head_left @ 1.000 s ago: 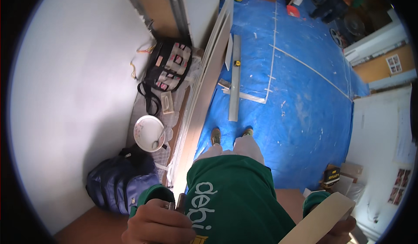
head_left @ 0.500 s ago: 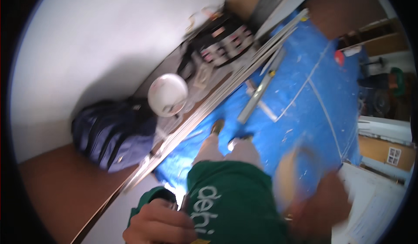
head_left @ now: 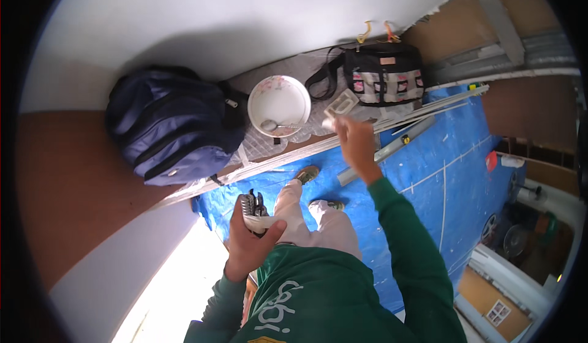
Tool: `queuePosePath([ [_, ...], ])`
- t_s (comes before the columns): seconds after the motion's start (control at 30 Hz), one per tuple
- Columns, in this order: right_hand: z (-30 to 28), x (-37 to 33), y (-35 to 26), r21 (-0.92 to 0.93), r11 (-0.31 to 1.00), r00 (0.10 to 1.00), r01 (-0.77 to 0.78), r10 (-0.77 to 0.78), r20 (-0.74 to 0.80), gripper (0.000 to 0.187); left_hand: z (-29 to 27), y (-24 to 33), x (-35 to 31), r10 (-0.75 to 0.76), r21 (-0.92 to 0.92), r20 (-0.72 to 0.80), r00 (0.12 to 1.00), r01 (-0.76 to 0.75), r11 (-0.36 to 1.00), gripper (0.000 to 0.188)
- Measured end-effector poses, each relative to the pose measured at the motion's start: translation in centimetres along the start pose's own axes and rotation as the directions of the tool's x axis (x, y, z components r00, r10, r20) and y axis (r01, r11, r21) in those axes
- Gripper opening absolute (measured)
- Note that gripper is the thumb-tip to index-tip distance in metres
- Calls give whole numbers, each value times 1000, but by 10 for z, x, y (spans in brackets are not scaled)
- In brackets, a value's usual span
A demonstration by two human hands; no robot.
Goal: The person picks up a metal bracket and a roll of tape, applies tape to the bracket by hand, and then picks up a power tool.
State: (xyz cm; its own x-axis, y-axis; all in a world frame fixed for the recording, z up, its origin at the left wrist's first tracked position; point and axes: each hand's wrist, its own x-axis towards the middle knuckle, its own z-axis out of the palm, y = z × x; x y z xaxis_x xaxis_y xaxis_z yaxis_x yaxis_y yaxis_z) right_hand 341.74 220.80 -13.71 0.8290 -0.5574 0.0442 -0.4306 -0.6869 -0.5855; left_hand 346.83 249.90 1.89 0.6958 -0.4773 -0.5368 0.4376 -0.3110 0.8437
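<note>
My left hand (head_left: 251, 242) is closed round a small bundle of black and silver metal pieces (head_left: 252, 205), one with a ridged side, with a white strip across it. What kind of pieces they are I cannot make out. My right hand (head_left: 356, 144) reaches forward over the ledge, fingers pinched at a small whitish thing (head_left: 329, 123). Just beyond those fingers lies a pale rectangular tray (head_left: 343, 102). To its left stands a white round bowl (head_left: 278, 101) with a flower pattern, a metal spoon (head_left: 269, 125) inside.
A navy backpack (head_left: 177, 128) leans at the left by the white wall; a black patterned bag (head_left: 389, 76) sits right of the bowl. Long pale strips (head_left: 318, 144) run along the ledge's front edge. A spirit level (head_left: 386, 150) lies on the blue sheet (head_left: 422, 220).
My right hand has swung from the lower right to the ledge; the blurred pale ring beside it no longer shows. My left hand has moved forward. The view has turned toward the wall.
</note>
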Motion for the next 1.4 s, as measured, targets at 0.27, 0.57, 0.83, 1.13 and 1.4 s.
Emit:
queuePosePath([
  [0.27, 36, 50, 4, -301, 920, 967, 251, -223, 124, 40, -2, -38, -12, -120, -143, 116, 986, 137, 980, 16],
  [0.57, -76, -154, -124, 443, 872, 960, -209, 269, -77, 29, 49, -37, 25, 39, -477, 318, 947, 124, 870, 51],
  [0.83, -136, -181, -156, 519, 836, 950, -176, 283, -135, 52, 115, -22, 32, 175, -354, 641, 748, 86, 931, 79],
  [1.13, -132, -214, -101, 864, 355, 767, -356, 639, 54, 49, 170, -41, 6, 169, -58, 801, 574, -207, 977, 92],
  [1.4, -119, -266, -63, 885, -453, 843, -108, 431, 324, 51, 166, -23, 30, -276, 371, 785, 555, -64, 926, 54],
])
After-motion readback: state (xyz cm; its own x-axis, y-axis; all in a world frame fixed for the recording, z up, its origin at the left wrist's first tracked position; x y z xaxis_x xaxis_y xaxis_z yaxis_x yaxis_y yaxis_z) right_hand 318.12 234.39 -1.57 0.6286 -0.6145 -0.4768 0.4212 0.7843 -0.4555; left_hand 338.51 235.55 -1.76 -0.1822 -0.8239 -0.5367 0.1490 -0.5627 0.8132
